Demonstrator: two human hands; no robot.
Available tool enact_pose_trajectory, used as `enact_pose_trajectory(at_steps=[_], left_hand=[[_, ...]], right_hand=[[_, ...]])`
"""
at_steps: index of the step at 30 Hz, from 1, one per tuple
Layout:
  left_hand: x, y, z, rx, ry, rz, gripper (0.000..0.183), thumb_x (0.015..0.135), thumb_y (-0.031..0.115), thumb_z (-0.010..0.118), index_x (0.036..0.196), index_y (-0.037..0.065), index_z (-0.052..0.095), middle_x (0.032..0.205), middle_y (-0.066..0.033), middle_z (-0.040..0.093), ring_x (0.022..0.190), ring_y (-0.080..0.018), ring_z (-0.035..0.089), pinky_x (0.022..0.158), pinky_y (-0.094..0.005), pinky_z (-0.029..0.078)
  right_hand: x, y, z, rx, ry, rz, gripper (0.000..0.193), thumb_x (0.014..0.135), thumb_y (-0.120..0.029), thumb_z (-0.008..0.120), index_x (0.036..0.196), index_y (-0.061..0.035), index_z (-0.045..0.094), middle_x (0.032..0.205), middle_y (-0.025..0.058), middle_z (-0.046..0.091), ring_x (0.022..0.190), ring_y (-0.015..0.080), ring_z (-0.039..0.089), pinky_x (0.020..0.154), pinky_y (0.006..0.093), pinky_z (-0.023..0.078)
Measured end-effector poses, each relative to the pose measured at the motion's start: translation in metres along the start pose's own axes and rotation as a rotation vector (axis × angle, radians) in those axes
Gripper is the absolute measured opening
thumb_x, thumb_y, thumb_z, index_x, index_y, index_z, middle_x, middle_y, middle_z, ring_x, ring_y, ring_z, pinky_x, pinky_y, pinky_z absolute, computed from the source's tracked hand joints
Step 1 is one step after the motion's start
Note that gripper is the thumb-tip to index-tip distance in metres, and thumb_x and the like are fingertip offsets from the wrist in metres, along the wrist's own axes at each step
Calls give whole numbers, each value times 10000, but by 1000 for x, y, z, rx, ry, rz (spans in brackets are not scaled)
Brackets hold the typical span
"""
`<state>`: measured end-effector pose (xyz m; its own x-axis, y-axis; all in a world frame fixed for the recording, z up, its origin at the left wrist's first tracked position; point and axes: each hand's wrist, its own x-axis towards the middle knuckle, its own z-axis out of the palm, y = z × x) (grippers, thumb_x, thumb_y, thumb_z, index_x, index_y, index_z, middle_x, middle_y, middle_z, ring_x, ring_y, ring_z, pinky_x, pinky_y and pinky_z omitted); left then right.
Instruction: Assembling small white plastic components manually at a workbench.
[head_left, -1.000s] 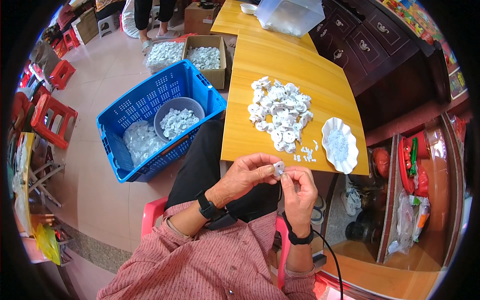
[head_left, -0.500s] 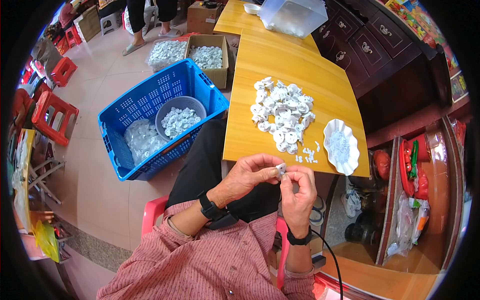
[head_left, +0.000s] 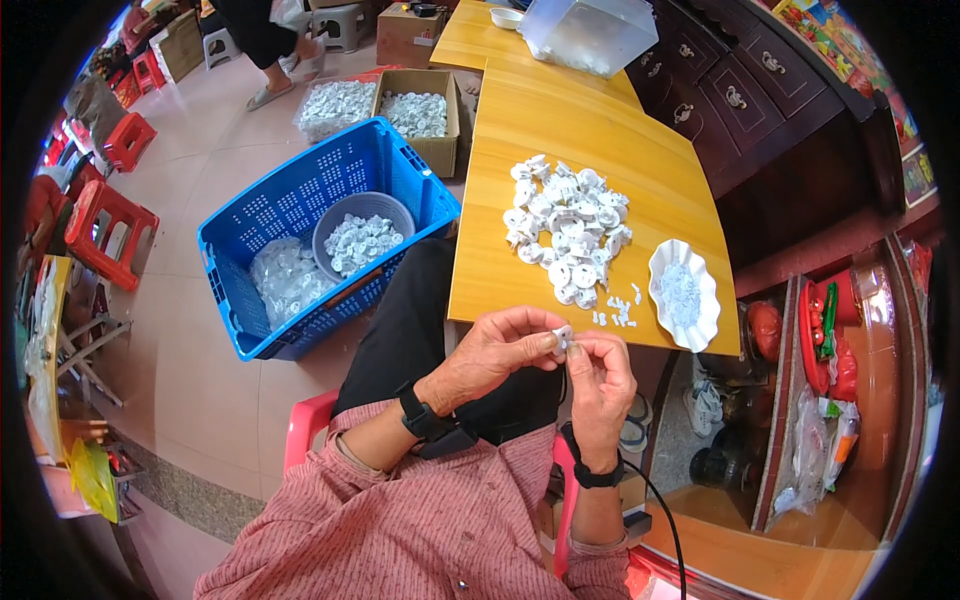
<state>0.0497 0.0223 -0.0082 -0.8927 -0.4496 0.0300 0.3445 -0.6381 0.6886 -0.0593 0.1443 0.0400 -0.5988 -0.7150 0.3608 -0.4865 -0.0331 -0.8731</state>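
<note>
Between the thumb and fingers of my left hand (head_left: pixel 497 352) is a small white round plastic part (head_left: pixel 562 338), held just off the table's near edge. My right hand (head_left: pixel 598 378) pinches at the same part from the other side; whether a smaller piece sits in those fingertips is hidden. Beyond them on the yellow wooden table (head_left: pixel 500 110) lies a heap of similar white plastic parts (head_left: pixel 570 215). Several tiny white pegs (head_left: pixel 615 312) are scattered at the heap's near right. Right of these stands a white scalloped dish (head_left: pixel 709 310) of small pale bluish pieces (head_left: pixel 680 293).
On the left, a blue crate (head_left: pixel 225 290) holds a grey bowl (head_left: pixel 408 222) of white parts and a plastic bag (head_left: pixel 285 280). Farther back are a filled cardboard box (head_left: pixel 440 150), red stools (head_left: pixel 105 230) and a walking person (head_left: pixel 265 50). Shelves (head_left: pixel 790 400) border the right.
My right fingers have straightened somewhat and moved closer onto the white part; my left hand stays almost still. In the background, the person has stepped leftward.
</note>
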Motion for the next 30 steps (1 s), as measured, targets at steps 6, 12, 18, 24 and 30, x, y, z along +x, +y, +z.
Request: enact_pose_trajectory(at_steps=[6,12,18,24,30], left_hand=[[-4,21,-1,67,74,48,290,977,152,671,1211,-17,644,1069,-80,696,945,-146,674,834,-296,568],[-2,63,-41,336,400,329,228,948,138,703,1126,-4,694,966,-47,710,846,-103,667,748,-245,541],[-4,97,-152,634,1016,615,281,913,154,738,1145,-2,708,928,-43,717,789,-90,652,689,-238,539],[12,91,-128,1159,1151,763,322,841,155,805,1100,-14,713,851,-86,687,771,-139,671,686,-272,538],[23,54,-30,1245,597,747,145,834,32,736,971,-11,716,856,-125,667,692,-218,653,664,-316,534]], right_hand=[[-1,-8,1,155,89,209,81,979,-59,638,1024,8,631,912,61,692,726,86,632,690,223,530],[-3,0,-2,151,98,256,108,947,-38,678,1037,22,676,907,35,685,732,64,621,673,202,527],[-2,0,6,114,62,271,101,945,-12,665,1039,23,676,897,22,665,727,63,605,677,204,518],[-3,13,5,84,39,204,77,969,-3,617,1033,18,653,951,38,635,764,86,599,694,232,512],[-1,14,0,-30,33,124,87,981,-13,598,1044,5,656,906,15,638,758,71,600,691,223,509]])
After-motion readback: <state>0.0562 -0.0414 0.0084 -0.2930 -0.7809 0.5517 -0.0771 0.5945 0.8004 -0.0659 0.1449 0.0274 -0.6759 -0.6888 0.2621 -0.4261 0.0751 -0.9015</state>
